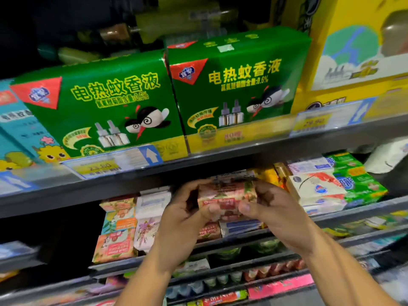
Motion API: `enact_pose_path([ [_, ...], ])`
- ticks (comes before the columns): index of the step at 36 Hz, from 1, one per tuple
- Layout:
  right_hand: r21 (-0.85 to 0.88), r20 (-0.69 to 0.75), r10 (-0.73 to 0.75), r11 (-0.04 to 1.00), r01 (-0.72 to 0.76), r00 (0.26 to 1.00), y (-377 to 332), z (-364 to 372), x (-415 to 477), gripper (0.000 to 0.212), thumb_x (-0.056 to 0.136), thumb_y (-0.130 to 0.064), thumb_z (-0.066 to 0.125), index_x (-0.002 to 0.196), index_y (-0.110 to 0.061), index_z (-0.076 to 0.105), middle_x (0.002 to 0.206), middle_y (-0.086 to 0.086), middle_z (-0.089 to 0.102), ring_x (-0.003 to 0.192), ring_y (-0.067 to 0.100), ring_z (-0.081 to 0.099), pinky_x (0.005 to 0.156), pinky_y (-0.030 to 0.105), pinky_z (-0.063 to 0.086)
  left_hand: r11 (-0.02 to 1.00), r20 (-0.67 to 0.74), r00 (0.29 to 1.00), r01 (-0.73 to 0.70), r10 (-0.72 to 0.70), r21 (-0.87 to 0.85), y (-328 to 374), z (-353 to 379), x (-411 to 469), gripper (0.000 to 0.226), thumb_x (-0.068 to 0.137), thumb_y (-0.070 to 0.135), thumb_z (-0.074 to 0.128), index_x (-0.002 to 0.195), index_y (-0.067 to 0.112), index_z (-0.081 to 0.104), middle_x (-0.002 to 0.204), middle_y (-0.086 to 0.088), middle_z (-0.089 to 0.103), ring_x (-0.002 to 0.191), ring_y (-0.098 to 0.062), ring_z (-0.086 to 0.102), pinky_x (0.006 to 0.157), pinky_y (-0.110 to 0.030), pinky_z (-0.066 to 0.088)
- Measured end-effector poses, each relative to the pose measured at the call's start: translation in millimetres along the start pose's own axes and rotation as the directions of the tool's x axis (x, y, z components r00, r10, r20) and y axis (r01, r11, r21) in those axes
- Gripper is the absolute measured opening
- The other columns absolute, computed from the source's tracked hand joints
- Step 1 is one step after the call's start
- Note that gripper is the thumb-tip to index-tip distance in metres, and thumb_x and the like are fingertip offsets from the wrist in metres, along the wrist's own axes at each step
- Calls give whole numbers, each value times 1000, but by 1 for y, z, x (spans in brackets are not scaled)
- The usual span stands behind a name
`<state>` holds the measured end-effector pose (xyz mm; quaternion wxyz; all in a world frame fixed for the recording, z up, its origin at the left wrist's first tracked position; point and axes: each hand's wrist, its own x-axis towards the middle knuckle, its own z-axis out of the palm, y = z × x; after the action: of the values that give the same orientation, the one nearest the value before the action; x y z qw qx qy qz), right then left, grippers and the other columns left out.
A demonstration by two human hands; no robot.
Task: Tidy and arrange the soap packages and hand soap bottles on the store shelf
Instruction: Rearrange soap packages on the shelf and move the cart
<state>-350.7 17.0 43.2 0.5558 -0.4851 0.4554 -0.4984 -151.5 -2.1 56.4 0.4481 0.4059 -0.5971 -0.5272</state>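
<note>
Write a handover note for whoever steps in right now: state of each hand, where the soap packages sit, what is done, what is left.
Left hand: grips the left end of the pink soap package.
Right hand: grips its right end; the pack is held up in front of the shelf, not set down.
On the shelf: a stack of soap packs at left, white packs at right.
Done: those rows look stacked.
Left: place the held pack. Hand soap bottles cannot be made out; the lower shelves are blurred.

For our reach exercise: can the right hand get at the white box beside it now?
Likely yes once freed: the white box sits beside the right hand with nothing between, but that hand and the left hand grip the pink soap package.
</note>
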Motion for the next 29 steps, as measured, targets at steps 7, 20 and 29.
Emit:
enact_pose_path([
  [7, 78, -102, -76, 993, 84, 992, 2, 9, 11, 17, 83, -32, 70, 97, -41, 67, 103, -5, 73, 85, 23, 73, 68, 34, 58, 999, -1, 1000, 31, -31, 25, -8, -5, -11, 55, 66, 11, 85, 117, 15, 64, 92, -9, 68, 81, -5, 69, 66, -16, 52],
  [20, 202, 281, 46, 974, -106, 959, 4, -12, 14, 52, 62, -4, 83, 108, -25, 74, 105, 12, 75, 91, 29, 74, 67, 29, 60, 983, -200, 979, 3, 34, 181, -21, -1, -22, 43, 77, 20, 81, 112, 41, 65, 116, -7, 65, 105, -12, 65, 82, -20, 52],
  [29, -72, 181, -27, 997, 41, 983, -7, -10, 7, 39, 59, -36, 84, 93, -48, 70, 99, -12, 76, 96, 9, 71, 82, 21, 54, 997, -288, 956, -69, 59, -26, -11, 13, -22, 40, 59, 54, 85, 94, 46, 69, 81, 8, 69, 74, -8, 63, 66, -20, 53],
])
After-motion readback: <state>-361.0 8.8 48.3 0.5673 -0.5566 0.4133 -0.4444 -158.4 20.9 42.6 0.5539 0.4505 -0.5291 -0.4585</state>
